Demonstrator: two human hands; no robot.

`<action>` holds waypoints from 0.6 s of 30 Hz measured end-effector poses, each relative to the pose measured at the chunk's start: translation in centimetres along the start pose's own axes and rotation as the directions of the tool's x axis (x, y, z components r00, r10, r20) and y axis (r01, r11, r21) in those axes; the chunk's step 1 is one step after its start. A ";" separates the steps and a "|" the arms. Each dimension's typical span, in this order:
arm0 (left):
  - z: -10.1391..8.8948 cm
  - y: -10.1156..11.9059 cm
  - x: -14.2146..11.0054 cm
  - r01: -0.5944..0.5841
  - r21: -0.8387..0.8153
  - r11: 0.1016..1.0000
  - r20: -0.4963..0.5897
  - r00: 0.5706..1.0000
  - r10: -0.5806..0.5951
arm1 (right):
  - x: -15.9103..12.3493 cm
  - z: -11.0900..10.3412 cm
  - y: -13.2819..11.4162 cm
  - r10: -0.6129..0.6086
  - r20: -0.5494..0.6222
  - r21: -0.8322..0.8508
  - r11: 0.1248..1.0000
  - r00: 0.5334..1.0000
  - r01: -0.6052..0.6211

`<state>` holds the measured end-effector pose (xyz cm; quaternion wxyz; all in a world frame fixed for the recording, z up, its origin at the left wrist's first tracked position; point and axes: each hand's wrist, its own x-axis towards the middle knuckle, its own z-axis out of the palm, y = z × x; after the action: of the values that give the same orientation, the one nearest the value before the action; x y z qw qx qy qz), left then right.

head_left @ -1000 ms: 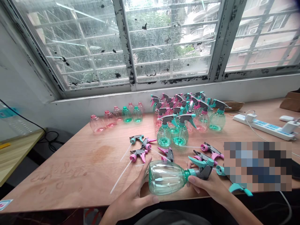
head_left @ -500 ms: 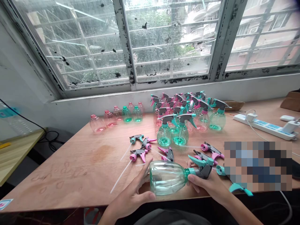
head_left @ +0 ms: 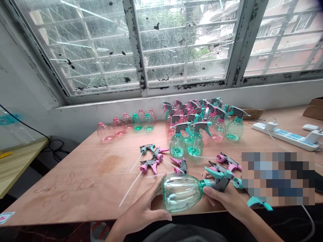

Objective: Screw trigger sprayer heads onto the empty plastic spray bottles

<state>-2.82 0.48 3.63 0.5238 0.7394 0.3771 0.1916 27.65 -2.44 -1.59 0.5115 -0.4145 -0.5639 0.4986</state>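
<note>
A clear green spray bottle [head_left: 181,193] lies sideways above the table's front edge, its grey-and-teal trigger head [head_left: 220,179] pointing right. My left hand [head_left: 146,208] is curved round its base, fingers behind and thumb below. At the neck collar, my right hand [head_left: 224,195] pinches with thumb and fingers; part of its fingers is hidden behind the neck. Just beyond the bottle lies a pink-and-grey trigger head [head_left: 180,165]. Several more loose heads with straws lie to the left, such as a pink one [head_left: 149,166], and to the right, another pink one [head_left: 228,161].
Assembled spray bottles [head_left: 195,144] stand grouped at the back centre. Headless pink and green bottles [head_left: 118,127] line the back left. A power strip [head_left: 285,136] with plugs and a cardboard box [head_left: 313,109] are on the right. A pixelated patch covers part of the right side.
My left thumb has slid slightly right along the bottle's underside, and the bottle has shifted a little. My right hand stays at the collar. The other things look unchanged.
</note>
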 end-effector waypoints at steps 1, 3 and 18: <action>0.0 0.0 0.0 -0.004 0.024 1.000 -0.001 1.000 0.004 | 0.0 0.0 0.0 -0.002 0.001 0.014 1.000 1.000 0.002; 0.0 -0.2 -0.1 -0.022 0.051 0.998 -0.008 1.000 0.022 | -0.1 0.1 0.0 -0.002 -0.002 0.046 0.999 1.000 0.002; 0.0 -0.2 -0.2 0.013 0.126 0.992 -0.022 1.000 -0.010 | -0.4 0.5 -0.7 0.053 -0.048 0.073 0.996 0.997 -0.049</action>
<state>-3.08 0.36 3.44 0.4732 0.7666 0.3984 0.1724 27.21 -3.03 -0.92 0.5272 -0.4226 -0.5218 0.5208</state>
